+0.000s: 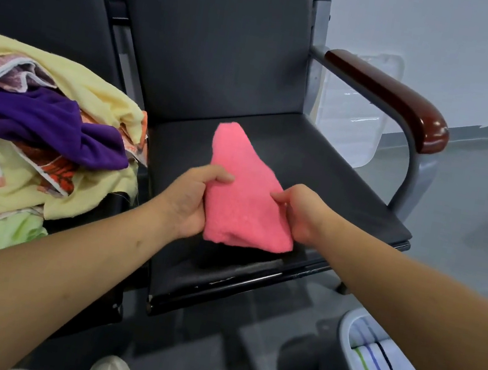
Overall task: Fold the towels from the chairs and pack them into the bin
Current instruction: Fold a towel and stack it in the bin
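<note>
Over black padded seat (318,178), fuzzy pink towel (243,197), pinched by left hand (188,198), right hand (299,210), seemingly folded.

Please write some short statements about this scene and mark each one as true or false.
1. Both the left hand and the right hand hold the pink towel. True.
2. The purple towel lies alone on the right chair seat. False: it lies in the pile of towels on the left chair.
3. The bin at the lower right holds a striped white towel. True.
4. The pink towel is already packed in the bin. False: the hands hold it above the black chair seat.
</note>
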`<action>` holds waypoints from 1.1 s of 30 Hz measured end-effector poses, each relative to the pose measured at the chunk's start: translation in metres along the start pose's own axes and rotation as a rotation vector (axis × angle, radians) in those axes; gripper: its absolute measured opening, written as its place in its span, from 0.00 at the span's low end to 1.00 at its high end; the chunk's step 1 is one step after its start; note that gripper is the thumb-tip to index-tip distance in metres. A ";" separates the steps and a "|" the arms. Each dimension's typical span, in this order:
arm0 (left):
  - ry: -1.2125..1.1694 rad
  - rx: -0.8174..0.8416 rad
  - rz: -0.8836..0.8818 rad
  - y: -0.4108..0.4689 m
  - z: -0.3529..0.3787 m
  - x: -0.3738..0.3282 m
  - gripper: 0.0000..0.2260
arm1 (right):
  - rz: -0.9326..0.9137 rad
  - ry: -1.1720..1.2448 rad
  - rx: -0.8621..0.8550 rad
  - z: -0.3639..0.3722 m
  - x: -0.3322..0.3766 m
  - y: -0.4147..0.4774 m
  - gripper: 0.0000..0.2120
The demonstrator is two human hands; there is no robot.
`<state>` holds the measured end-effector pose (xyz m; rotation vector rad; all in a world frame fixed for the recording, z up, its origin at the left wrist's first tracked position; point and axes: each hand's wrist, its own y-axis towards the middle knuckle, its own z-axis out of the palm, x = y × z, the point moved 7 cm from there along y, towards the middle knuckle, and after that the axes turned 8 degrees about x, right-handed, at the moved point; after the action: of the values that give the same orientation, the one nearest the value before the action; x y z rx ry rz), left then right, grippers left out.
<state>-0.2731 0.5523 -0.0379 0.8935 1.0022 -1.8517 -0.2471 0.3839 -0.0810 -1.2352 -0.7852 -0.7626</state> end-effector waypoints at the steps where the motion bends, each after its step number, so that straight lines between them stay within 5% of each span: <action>1: -0.008 0.020 0.029 -0.001 0.005 -0.007 0.11 | 0.012 0.097 0.071 0.004 0.002 -0.001 0.10; 6: -0.009 0.096 0.066 -0.003 0.029 -0.023 0.20 | 0.003 0.248 0.184 -0.010 0.023 -0.008 0.29; 10: 0.031 0.142 0.042 0.009 0.064 -0.013 0.18 | -0.028 0.234 0.075 -0.050 0.037 -0.025 0.26; 15: 0.113 0.203 -0.131 0.043 0.130 0.039 0.19 | -0.206 0.324 -0.322 -0.155 0.014 -0.067 0.12; 23: 0.347 0.399 -0.290 0.087 0.222 0.166 0.18 | -0.302 0.498 -0.675 -0.282 -0.118 -0.137 0.14; 33: 0.945 0.550 -0.419 0.122 0.251 0.333 0.24 | -0.068 0.676 -0.981 -0.340 -0.305 -0.150 0.07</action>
<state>-0.3473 0.1804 -0.2503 2.1504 1.3042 -2.1096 -0.5000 0.0476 -0.3144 -1.6363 0.1666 -1.6111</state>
